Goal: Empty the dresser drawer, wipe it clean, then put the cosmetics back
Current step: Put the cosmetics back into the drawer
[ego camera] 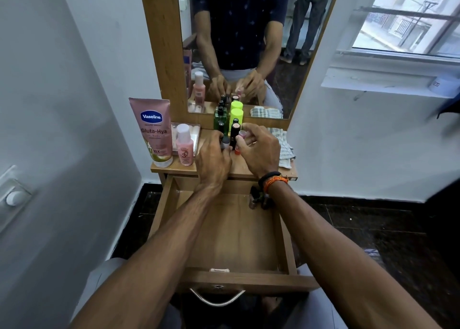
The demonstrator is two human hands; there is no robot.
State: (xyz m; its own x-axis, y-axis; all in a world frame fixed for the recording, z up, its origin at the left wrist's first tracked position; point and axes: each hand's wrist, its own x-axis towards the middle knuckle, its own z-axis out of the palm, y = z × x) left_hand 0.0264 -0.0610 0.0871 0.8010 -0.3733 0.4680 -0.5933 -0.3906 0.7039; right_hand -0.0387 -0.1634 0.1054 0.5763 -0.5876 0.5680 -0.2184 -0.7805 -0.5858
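Note:
The wooden drawer (231, 231) is pulled out below the dresser top (240, 165); its floor is bare except for a few small dark items (256, 198) in the far right corner, partly hidden by my right wrist. My left hand (214, 156) grips a small grey-capped tube (225, 141) standing on the dresser top. My right hand (256, 146) holds a small pink-and-red stick (240, 141) beside a black tube (234, 131). Behind them stand a green bottle (220, 119) and a lime-capped bottle (236, 115).
A pink Vaseline tube (153, 129) and a small pink bottle (184, 144) stand on the left of the dresser top, by a clear case (195, 133). A checked cloth (283, 144) lies at its right. The mirror (249, 42) rises behind; a wall is close on the left.

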